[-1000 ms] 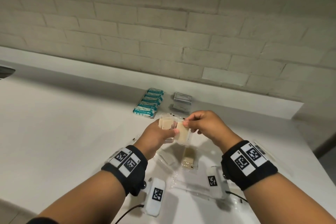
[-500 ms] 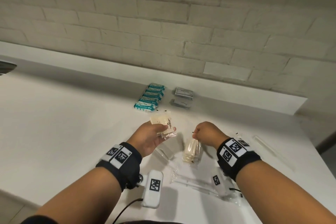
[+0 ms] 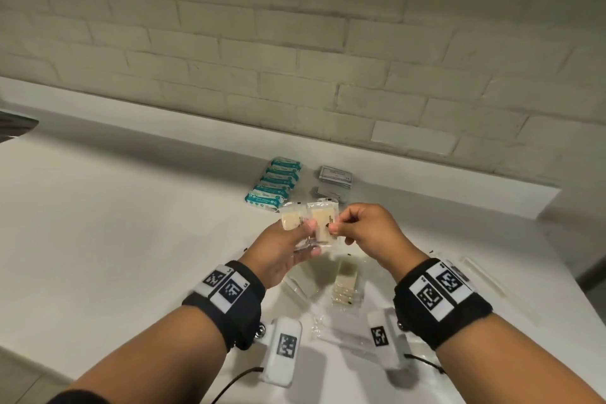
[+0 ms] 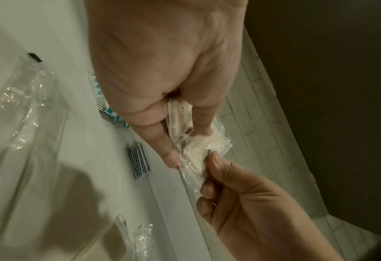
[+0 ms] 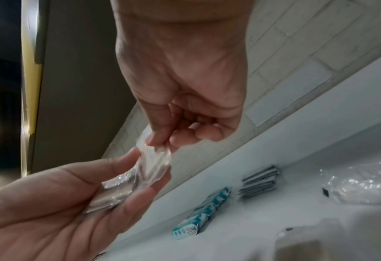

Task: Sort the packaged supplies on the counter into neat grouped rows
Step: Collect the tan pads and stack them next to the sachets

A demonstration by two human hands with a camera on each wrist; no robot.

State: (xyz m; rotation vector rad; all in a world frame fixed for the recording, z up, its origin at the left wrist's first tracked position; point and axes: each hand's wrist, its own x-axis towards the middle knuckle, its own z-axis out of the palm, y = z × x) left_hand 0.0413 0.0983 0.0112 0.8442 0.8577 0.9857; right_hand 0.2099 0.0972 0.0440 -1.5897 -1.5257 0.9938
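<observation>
Both hands are raised above the white counter, meeting over its middle. The left hand holds a small stack of clear-wrapped cream packets, thumb on top and fingers curled beneath. The right hand pinches one more cream packet by its right edge between thumb and forefinger, the remaining fingers curled into the palm. This packet stands just beside the left hand's stack, and the left thumb touches its lower left corner. The left wrist view confirms both hands on the same bundle of crinkled clear wrap.

Behind the hands, near the wall, a row of teal-and-white packets lies in an overlapping line. Just to its right sit grey sachets in two small piles. Below the hands, more cream packets in clear wrap lie on the counter, with loose clear packaging nearer the person. A long clear-wrapped item lies to the far right, partly hidden by the right wristband.

A white painted brick wall backs the counter. Each wrist carries a black band with printed marker squares.
</observation>
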